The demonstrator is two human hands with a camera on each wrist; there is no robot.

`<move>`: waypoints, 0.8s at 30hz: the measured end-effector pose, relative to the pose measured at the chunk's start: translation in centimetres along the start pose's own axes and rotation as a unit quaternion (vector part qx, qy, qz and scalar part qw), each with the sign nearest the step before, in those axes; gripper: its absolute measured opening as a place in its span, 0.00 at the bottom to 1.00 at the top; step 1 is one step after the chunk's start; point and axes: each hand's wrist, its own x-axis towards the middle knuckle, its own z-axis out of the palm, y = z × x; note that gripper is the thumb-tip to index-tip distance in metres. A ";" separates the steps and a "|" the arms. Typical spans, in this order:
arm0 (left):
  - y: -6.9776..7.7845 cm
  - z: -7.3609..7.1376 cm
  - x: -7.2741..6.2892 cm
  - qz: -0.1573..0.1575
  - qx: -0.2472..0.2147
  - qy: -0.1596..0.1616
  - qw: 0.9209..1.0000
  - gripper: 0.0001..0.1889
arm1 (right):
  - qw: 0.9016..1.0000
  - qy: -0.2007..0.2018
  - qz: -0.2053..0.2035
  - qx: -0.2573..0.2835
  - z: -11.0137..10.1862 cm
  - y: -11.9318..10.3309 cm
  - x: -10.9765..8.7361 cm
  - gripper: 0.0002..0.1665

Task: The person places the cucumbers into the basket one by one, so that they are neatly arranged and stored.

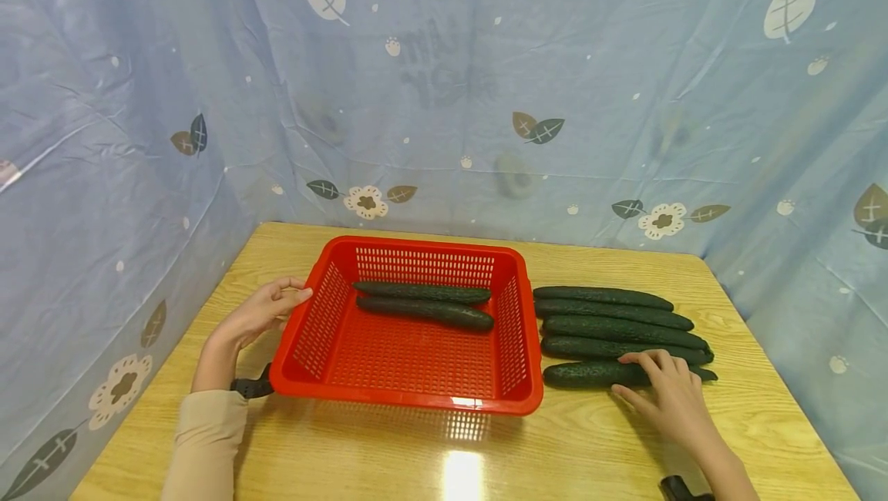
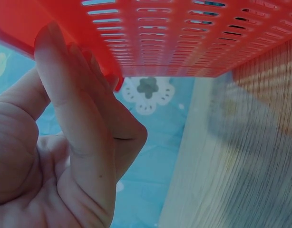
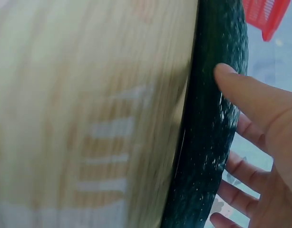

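A red plastic basket (image 1: 409,401) with slotted walls stands on the table, two cucumbers (image 1: 426,312) lying side by side in it. My left hand (image 1: 260,312) holds the basket's left rim; in the left wrist view its fingers (image 2: 86,109) lie against the outer side under the lip, the thumb tip hidden. To the right of the basket, several dark green cucumbers (image 1: 617,327) lie in a row. My right hand (image 1: 669,393) grips the nearest cucumber (image 1: 576,374). In the right wrist view the thumb (image 3: 246,90) presses one side of this cucumber (image 3: 208,128), with the fingers around the other.
The wooden table (image 1: 361,455) reaches to the front and right of the basket. Blue patterned cloth (image 1: 444,100) hangs behind the table and along both sides. Black straps sit at both wrists, and a bright reflection shows on the tabletop in front of the basket.
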 end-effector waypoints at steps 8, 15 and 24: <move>0.2 0.1 -0.1 0.004 -0.006 0.000 1.000 0.19 | 0.999 -0.004 -0.029 -0.013 0.2 0.9 0.5 0.29; 0.1 0.0 -0.1 0.009 -0.012 -0.006 1.000 0.18 | 0.999 -0.016 -0.040 -0.027 0.2 1.1 0.6 0.26; -0.2 0.0 0.0 0.007 -0.008 -0.001 1.000 0.17 | 0.997 -0.067 -0.040 0.006 0.2 1.4 -0.1 0.23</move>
